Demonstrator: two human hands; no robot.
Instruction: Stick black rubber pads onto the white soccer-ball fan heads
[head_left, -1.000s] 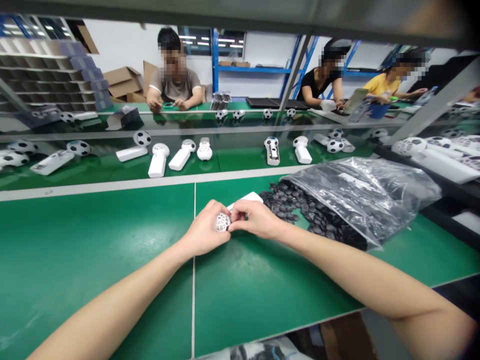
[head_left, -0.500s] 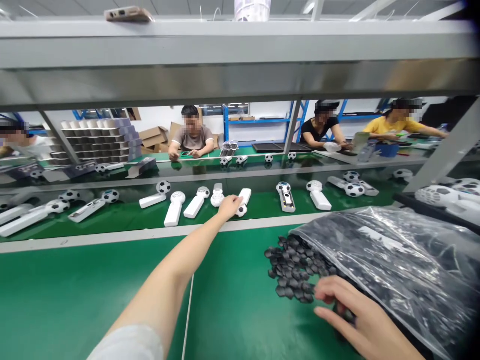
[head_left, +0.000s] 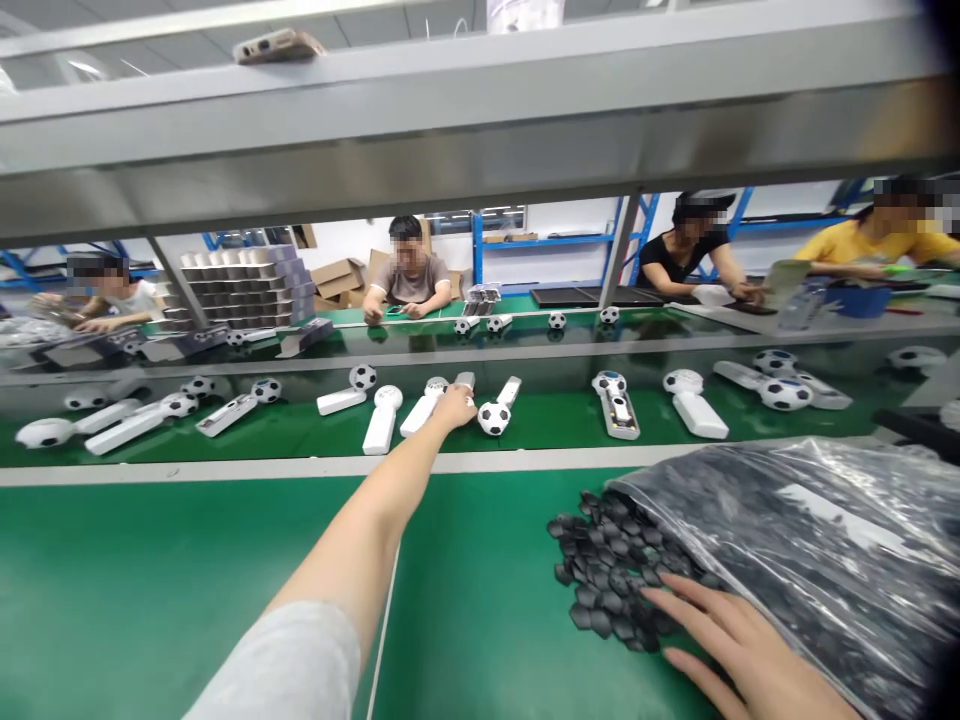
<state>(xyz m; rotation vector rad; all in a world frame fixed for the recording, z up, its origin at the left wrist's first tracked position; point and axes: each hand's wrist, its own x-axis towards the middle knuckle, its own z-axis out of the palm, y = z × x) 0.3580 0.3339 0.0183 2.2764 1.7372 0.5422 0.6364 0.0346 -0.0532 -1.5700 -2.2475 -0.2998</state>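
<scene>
My left hand [head_left: 456, 406] reaches out to the belt, its fingers closed over the head end of a white handheld fan, whose handle [head_left: 466, 380] shows just beyond. Right beside it lies another fan with a black-and-white football head [head_left: 494, 418]. To the left are more white fans, one with a round perforated head [head_left: 384, 420]. My right hand [head_left: 739, 640] is open, fingers spread at the edge of a pile of small black polygonal pieces [head_left: 611, 565]. These pieces spill from a clear plastic bag [head_left: 795, 530]; whether a fingertip touches them is hard to tell.
A green work surface [head_left: 187, 570] lies in front, bordered by a pale rail [head_left: 262, 468]. Beyond it, several fans rest on the green belt, including an opened one [head_left: 619, 410]. A metal shelf beam [head_left: 450, 110] crosses overhead. Several people sit opposite, near stacked cartons [head_left: 244, 290].
My left hand has moved from the football-headed fan to the fan on its left. My right hand has spread its fingers by the black pieces. The view has shifted and tilted.
</scene>
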